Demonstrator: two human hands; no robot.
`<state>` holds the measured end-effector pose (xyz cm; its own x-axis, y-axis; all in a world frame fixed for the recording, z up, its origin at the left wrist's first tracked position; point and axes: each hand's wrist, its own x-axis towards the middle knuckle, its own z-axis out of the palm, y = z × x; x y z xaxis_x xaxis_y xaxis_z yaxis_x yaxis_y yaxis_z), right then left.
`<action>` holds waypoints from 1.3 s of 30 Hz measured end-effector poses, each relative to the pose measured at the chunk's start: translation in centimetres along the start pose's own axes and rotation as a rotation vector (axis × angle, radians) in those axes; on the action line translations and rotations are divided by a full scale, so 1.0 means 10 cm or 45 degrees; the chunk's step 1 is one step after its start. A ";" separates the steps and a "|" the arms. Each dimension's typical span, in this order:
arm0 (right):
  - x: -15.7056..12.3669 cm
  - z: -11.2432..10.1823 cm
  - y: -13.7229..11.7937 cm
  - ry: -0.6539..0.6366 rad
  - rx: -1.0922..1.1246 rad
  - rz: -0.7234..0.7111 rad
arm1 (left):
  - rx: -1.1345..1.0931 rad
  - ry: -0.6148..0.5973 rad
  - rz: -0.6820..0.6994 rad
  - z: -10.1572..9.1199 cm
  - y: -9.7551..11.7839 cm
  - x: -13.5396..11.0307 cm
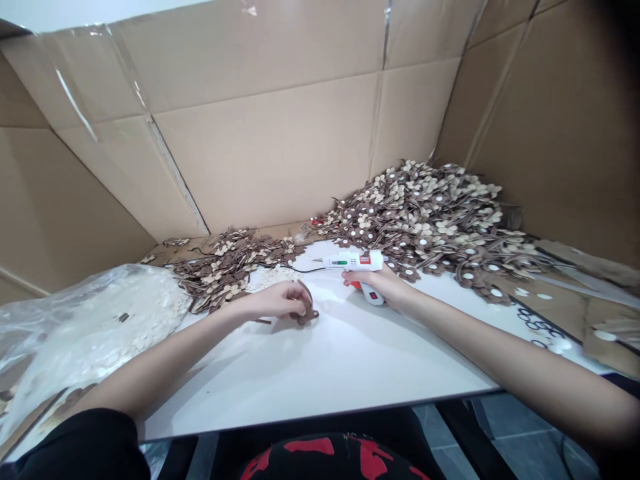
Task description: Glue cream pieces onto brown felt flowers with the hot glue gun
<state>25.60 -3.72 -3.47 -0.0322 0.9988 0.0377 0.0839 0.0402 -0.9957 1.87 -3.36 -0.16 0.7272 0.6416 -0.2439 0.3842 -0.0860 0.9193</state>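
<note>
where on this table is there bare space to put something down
The white table is bare along its near edge, in front of the left hand and right hand holding the glue gun. It is crowded behind: a big flower pile back right, a small pile back left, a plastic bag far left.

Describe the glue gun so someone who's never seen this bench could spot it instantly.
Start at the white tabletop walled in by cardboard, then find the big heap of brown-and-cream flower pieces at its back right. At the heap's near left edge, the right hand grips the glue gun: the only white plastic tool there, with red and green markings, nozzle pointing left.
</note>
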 end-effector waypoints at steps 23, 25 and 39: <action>0.05 -0.06 0.09 0.022 -0.029 -0.066 | 0.712 0.728 0.556 -1.27 0.53 0.66; 0.06 -0.05 0.09 0.022 -0.024 -0.058 | 0.832 0.895 0.444 -1.53 0.25 0.39; 0.02 -0.02 0.03 0.012 -0.078 0.000 | 1.645 0.633 -0.127 -1.51 -0.66 -0.04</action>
<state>25.85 -3.53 -3.74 -0.0231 0.9990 0.0385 0.1451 0.0414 -0.9886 -9.53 8.45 -1.42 0.4937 0.8645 0.0941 0.8688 -0.4857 -0.0966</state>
